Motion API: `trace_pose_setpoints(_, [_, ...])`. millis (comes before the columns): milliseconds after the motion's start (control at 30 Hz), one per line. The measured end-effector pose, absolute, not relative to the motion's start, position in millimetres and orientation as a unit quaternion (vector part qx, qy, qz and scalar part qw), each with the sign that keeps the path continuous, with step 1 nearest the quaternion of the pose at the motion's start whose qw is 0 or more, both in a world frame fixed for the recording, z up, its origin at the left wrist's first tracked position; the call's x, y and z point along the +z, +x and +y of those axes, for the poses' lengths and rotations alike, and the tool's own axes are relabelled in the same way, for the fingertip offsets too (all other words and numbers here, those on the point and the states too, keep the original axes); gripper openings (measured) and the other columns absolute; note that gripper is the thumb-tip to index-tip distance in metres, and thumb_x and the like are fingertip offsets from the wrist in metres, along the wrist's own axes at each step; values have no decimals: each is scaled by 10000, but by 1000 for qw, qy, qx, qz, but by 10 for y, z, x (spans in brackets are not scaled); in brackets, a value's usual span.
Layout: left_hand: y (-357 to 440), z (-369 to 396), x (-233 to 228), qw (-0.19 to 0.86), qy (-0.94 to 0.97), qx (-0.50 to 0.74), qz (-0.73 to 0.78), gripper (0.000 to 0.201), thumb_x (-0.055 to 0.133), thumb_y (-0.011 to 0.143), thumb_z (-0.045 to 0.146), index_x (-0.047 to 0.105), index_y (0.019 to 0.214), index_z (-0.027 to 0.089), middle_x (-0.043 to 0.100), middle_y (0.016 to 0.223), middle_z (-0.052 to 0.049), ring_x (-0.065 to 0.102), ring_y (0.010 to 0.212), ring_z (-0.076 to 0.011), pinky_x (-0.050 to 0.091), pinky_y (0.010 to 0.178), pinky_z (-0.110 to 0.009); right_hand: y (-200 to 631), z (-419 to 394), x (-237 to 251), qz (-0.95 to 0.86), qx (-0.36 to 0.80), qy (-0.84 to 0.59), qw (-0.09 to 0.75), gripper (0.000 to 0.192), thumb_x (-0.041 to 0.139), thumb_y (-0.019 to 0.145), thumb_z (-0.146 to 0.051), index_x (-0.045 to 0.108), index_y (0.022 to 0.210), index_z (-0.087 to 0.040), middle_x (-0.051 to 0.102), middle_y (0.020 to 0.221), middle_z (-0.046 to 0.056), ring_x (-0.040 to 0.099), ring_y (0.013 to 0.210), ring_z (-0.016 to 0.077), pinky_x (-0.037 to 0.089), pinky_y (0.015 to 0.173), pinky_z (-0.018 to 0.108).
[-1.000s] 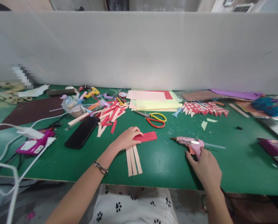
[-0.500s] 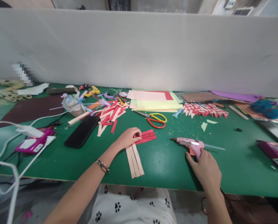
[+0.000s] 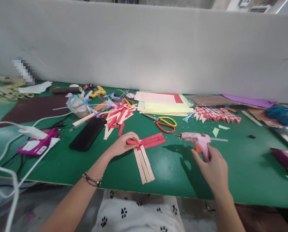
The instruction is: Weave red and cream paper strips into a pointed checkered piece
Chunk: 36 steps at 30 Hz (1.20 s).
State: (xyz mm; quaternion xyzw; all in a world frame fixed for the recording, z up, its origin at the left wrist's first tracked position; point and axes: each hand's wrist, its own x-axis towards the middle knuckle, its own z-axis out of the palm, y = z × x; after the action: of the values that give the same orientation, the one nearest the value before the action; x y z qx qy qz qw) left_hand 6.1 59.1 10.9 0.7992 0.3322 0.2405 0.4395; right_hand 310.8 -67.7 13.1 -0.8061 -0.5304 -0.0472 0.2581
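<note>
On the green table (image 3: 177,174), the left hand (image 3: 121,145) is pinching the near ends of the red paper strips (image 3: 150,141), which are crossing the beige strips (image 3: 145,164). The right hand (image 3: 213,167) is gripping the handle of the pink glue gun (image 3: 194,138), lifting it off the surface. Those strips look feather-light, floppy and easily creased, so pressing them flat near the crossing seems safest. Scissors (image 3: 164,124) are lying just beyond.

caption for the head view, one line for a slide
Left hand pinches red strips; right hand lifts glue gun.
</note>
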Motion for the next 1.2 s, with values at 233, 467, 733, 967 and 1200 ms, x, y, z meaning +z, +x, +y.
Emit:
trace_pose_setpoints(233, [-107, 544, 85, 403, 811, 240, 351, 133, 445, 784, 161, 569, 736, 167, 572, 864, -39, 576, 830, -146, 448, 800, -305, 2836, -265, 263, -614, -14, -756, 227, 432, 436, 780, -577, 553, 872, -171, 599, 735, 60, 526, 618, 182, 328, 528, 257])
trace_pose_setpoints(467, [-116, 533, 74, 381, 812, 215, 388, 161, 365, 714, 80, 486, 667, 176, 580, 810, -13, 560, 777, -143, 431, 756, -283, 2621, -119, 126, -702, -23, -692, 167, 439, 439, 830, -469, 511, 1121, -149, 625, 1047, 107, 595, 868, 220, 405, 598, 259])
trace_pose_setpoints(733, [-125, 530, 73, 369, 810, 189, 416, 161, 361, 761, 117, 490, 692, 184, 599, 817, -13, 559, 767, -162, 417, 717, -272, 2490, -99, 98, -741, -29, -663, 108, 370, 436, 852, -421, 504, 1105, -159, 625, 1044, 93, 607, 820, 208, 396, 561, 255])
trace_pose_setpoints(967, [-115, 535, 62, 366, 814, 192, 408, 142, 362, 753, 117, 448, 663, 186, 584, 802, -14, 547, 756, -165, 410, 721, -286, 2451, -97, 105, -746, -41, -661, 76, 366, 436, 866, -377, 476, 1147, -146, 616, 1051, 96, 606, 817, 202, 385, 533, 253])
trace_pose_setpoints(1200, [-125, 539, 59, 370, 816, 195, 399, 139, 361, 746, 109, 447, 667, 186, 580, 828, -17, 548, 771, -167, 403, 736, -292, 2426, -104, 124, -742, -36, -666, 69, 345, 423, 878, -332, 464, 1163, -143, 612, 1035, 91, 604, 805, 193, 378, 519, 250])
